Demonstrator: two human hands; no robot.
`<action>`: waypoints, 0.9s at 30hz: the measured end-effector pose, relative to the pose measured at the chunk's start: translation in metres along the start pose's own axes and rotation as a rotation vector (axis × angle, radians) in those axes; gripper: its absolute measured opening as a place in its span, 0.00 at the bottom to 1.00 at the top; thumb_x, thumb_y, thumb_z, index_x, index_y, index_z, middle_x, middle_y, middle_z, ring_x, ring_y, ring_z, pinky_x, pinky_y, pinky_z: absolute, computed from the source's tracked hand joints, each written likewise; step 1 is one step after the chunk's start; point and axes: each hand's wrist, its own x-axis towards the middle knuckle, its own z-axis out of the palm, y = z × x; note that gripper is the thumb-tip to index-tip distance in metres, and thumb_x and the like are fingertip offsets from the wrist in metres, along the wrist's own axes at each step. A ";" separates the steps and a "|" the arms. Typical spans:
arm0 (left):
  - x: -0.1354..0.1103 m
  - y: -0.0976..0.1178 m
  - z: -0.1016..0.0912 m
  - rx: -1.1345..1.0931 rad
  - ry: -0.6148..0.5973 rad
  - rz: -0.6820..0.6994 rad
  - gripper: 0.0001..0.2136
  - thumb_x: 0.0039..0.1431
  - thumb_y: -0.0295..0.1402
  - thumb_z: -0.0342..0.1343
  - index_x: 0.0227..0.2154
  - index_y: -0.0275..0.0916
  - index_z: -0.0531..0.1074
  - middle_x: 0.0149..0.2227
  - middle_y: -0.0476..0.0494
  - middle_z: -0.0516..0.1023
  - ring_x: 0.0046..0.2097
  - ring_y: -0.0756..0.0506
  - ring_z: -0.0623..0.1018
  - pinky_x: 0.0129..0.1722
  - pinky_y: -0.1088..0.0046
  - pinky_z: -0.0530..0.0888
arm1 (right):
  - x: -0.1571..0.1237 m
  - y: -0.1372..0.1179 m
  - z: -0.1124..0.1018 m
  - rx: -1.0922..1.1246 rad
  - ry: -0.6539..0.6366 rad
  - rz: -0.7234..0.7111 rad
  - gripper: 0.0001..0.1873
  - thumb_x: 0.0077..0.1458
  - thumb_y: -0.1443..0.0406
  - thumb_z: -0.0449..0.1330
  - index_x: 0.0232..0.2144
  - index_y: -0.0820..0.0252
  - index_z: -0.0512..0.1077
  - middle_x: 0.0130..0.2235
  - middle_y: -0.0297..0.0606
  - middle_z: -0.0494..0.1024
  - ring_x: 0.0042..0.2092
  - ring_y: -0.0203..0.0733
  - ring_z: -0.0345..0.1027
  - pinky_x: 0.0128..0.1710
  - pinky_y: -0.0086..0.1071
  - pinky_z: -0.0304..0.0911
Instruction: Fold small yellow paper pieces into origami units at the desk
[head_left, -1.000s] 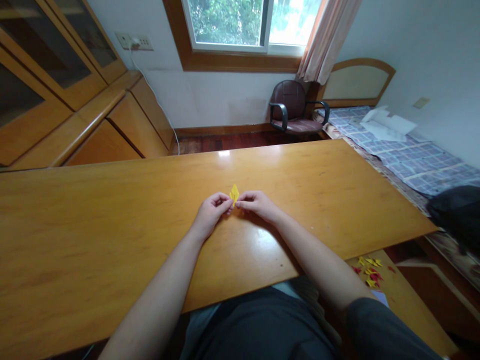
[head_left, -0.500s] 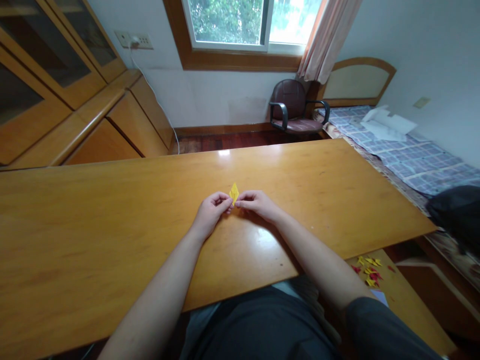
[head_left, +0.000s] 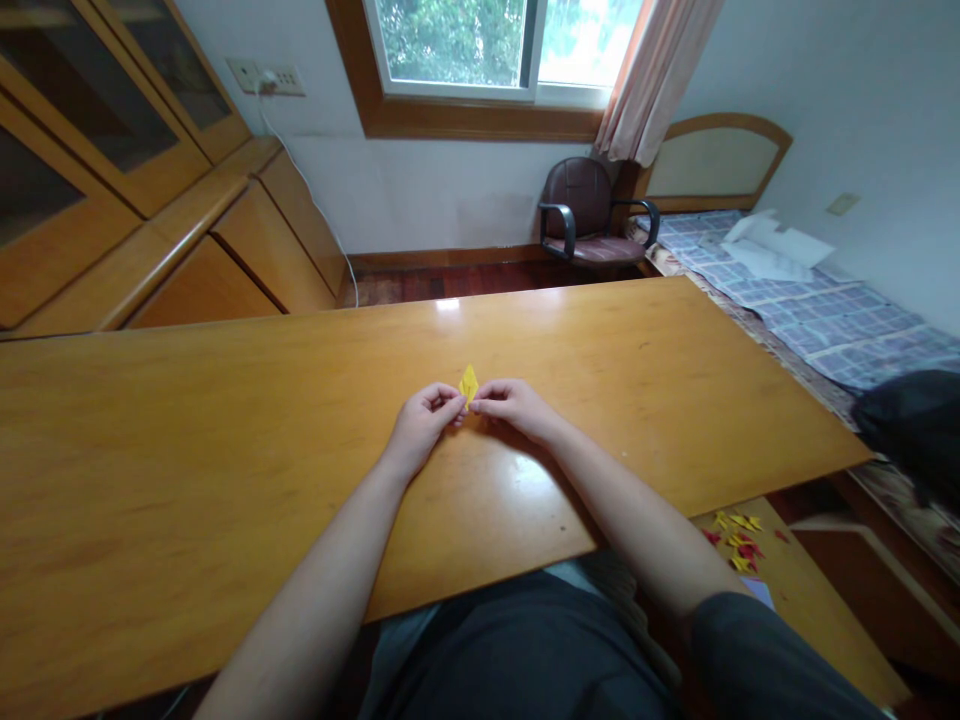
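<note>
A small piece of folded yellow paper (head_left: 469,382), shaped like a narrow diamond, points away from me above the wooden table (head_left: 247,440). My left hand (head_left: 429,422) pinches its lower left edge between thumb and fingers. On the other side, my right hand (head_left: 516,408) is closed at the paper's lower right edge, thumb and forefinger together. The fingertips hide the paper's lower end in part. Both hands rest low over the tabletop, close together.
On a lower surface at the right lie several folded yellow and red paper pieces (head_left: 739,545). An armchair (head_left: 589,215) stands beyond the table's far edge. A bed (head_left: 810,300) with a dark bag (head_left: 911,430) is at the right; a wooden cabinet (head_left: 225,240) is at the left.
</note>
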 end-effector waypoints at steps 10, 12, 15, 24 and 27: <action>0.000 -0.002 0.000 0.036 0.000 0.019 0.14 0.50 0.43 0.66 0.28 0.38 0.73 0.25 0.50 0.76 0.28 0.50 0.73 0.31 0.75 0.69 | 0.001 0.000 0.001 -0.009 0.009 0.005 0.15 0.43 0.57 0.68 0.27 0.64 0.74 0.22 0.30 0.72 0.25 0.33 0.62 0.28 0.28 0.54; 0.000 -0.001 0.001 0.032 0.002 0.016 0.14 0.50 0.43 0.67 0.28 0.38 0.73 0.25 0.50 0.76 0.28 0.50 0.73 0.30 0.75 0.69 | 0.000 -0.002 0.001 -0.002 0.007 0.013 0.15 0.42 0.57 0.68 0.26 0.64 0.74 0.22 0.30 0.72 0.25 0.33 0.62 0.28 0.28 0.54; 0.000 -0.001 0.002 0.042 0.004 0.011 0.14 0.49 0.43 0.68 0.29 0.39 0.73 0.24 0.52 0.75 0.25 0.51 0.71 0.27 0.76 0.67 | -0.001 -0.004 0.002 -0.009 -0.006 0.037 0.14 0.42 0.58 0.68 0.26 0.64 0.74 0.22 0.30 0.72 0.25 0.33 0.62 0.28 0.28 0.54; -0.001 0.003 0.003 0.023 0.055 -0.005 0.15 0.47 0.45 0.68 0.27 0.38 0.74 0.22 0.52 0.73 0.24 0.51 0.70 0.25 0.76 0.65 | -0.001 0.000 0.000 -0.076 -0.049 0.037 0.15 0.46 0.57 0.66 0.29 0.65 0.76 0.24 0.31 0.74 0.26 0.33 0.64 0.28 0.27 0.56; -0.001 0.005 0.005 -0.036 0.081 -0.022 0.16 0.45 0.44 0.69 0.27 0.38 0.74 0.24 0.52 0.74 0.25 0.51 0.71 0.27 0.76 0.67 | 0.000 0.001 -0.001 -0.066 -0.045 0.021 0.15 0.48 0.56 0.65 0.29 0.65 0.76 0.26 0.33 0.75 0.27 0.33 0.64 0.29 0.28 0.58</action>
